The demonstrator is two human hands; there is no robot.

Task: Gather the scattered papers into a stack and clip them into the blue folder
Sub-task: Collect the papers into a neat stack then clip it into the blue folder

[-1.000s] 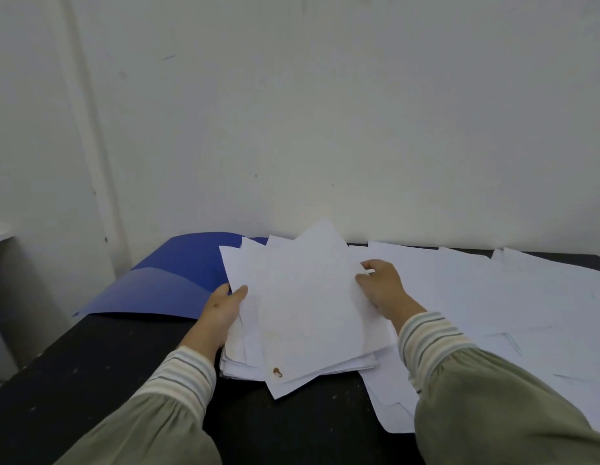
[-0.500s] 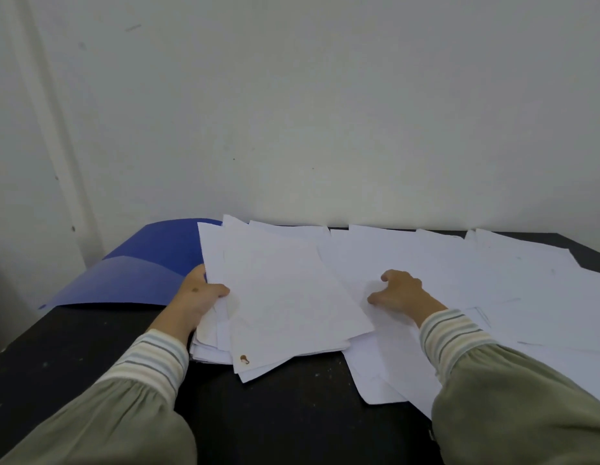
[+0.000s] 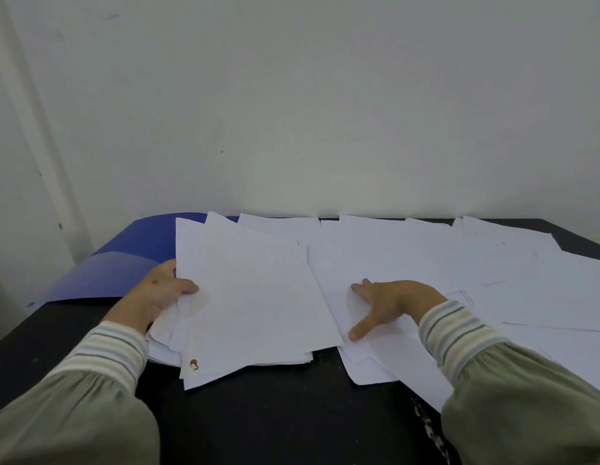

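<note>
My left hand point(image 3: 154, 293) grips the stack point(image 3: 251, 303) at its left edge, thumb on top; my right hand point(image 3: 389, 303), fingers spread, presses loose papers point(image 3: 459, 263) beside it; folder point(image 3: 124, 263) lies open behind-left on the table point(image 3: 275, 414).

Black counter point(image 3: 275, 414) set against a pale wall, carrying papers and a folder.

A rough stack of white papers point(image 3: 255, 307) lies just right of the left hand point(image 3: 154, 297); the open blue folder point(image 3: 124, 266) lies behind and left of that hand, partly under the stack. Loose sheets point(image 3: 493, 273) spread under the right hand point(image 3: 389, 303) and away to its right.
</note>
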